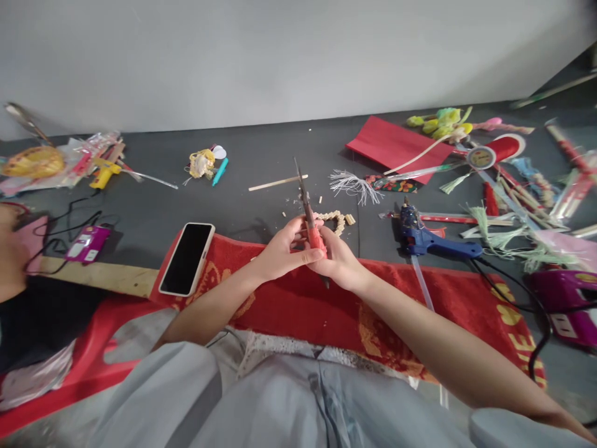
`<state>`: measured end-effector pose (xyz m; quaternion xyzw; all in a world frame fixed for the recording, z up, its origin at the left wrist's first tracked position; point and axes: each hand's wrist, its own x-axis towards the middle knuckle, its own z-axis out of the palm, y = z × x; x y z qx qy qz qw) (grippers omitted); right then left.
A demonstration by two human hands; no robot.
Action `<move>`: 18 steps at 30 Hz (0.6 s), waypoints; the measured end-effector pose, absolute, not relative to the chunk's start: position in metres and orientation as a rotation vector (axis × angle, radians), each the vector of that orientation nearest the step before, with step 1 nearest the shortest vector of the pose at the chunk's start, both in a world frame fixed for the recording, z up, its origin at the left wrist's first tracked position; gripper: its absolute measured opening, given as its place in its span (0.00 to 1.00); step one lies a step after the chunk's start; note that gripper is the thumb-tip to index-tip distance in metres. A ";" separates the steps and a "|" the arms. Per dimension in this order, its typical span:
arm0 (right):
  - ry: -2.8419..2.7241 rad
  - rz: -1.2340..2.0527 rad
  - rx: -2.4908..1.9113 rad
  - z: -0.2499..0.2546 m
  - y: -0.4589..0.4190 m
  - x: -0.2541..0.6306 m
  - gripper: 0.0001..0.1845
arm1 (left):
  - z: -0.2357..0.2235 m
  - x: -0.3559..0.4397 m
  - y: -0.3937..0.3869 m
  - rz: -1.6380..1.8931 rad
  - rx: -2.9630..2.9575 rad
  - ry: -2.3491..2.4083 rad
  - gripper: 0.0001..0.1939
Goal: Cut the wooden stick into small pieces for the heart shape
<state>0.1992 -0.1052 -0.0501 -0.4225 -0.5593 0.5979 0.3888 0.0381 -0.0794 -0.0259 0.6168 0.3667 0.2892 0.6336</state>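
Observation:
My left hand point(284, 251) and my right hand point(339, 258) meet above the edge of the red towel. Between them is a red-handled tool with a narrow dark metal blade point(306, 205), seen edge-on, so its exact kind is unclear. My left thumb presses on the red handle, and my right fingers close round it from the other side. Just beyond my right hand, a chain of small pale wooden pieces point(344, 222) curves on the dark table. A thin wooden stick point(272, 183) and small cut bits lie around the blade's tip.
A phone point(187, 258) lies left on the red towel point(298, 305). To the right are a blue glue gun point(433, 242), red paper point(396, 146), a red thread spool point(501, 151) and tassels. A yellow glue gun point(105, 173) and a person's arm point(10, 255) are at left.

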 end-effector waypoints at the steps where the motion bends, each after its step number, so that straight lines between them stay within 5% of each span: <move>1: -1.432 1.510 -1.061 -0.050 -0.106 0.199 0.30 | -0.024 0.039 -0.081 0.669 1.400 0.863 0.43; 8: -1.549 1.407 -0.995 -0.052 -0.111 0.197 0.23 | -0.007 0.043 -0.089 0.700 1.360 0.996 0.41; 18: -1.544 1.393 -0.990 -0.050 -0.113 0.195 0.25 | -0.011 0.042 -0.091 0.745 1.363 0.984 0.38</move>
